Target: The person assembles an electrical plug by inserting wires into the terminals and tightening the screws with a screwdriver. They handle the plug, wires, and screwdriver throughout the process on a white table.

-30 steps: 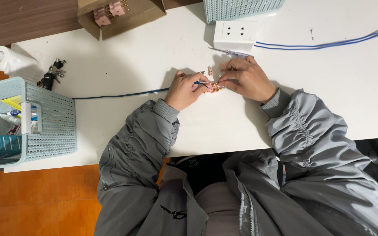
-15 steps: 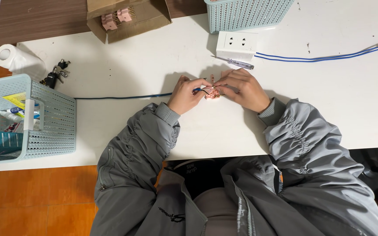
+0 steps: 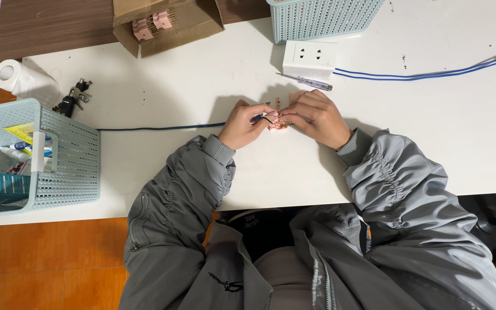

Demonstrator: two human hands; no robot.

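Observation:
My left hand (image 3: 246, 123) pinches the end of a dark blue wire (image 3: 162, 127) that runs left across the white table (image 3: 173, 74). My right hand (image 3: 317, 116) grips a small pink socket insert with brass contacts (image 3: 281, 122). The wire tip meets that part between my fingertips. Just beyond my hands lie a thin screwdriver with a clear handle (image 3: 305, 81) and a white double socket faceplate (image 3: 309, 59).
A cardboard box (image 3: 202, 22) holding more pink inserts sits at the back. Light blue baskets stand at the left edge (image 3: 64, 166) and the back (image 3: 328, 17). Keys (image 3: 71, 100), a paper roll (image 3: 15, 77) and a blue cable pair (image 3: 426, 72) lie on the table.
My view has drifted, so everything sits lower in the frame. Both hands stay together on the pink part and the wire, with only small finger movements.

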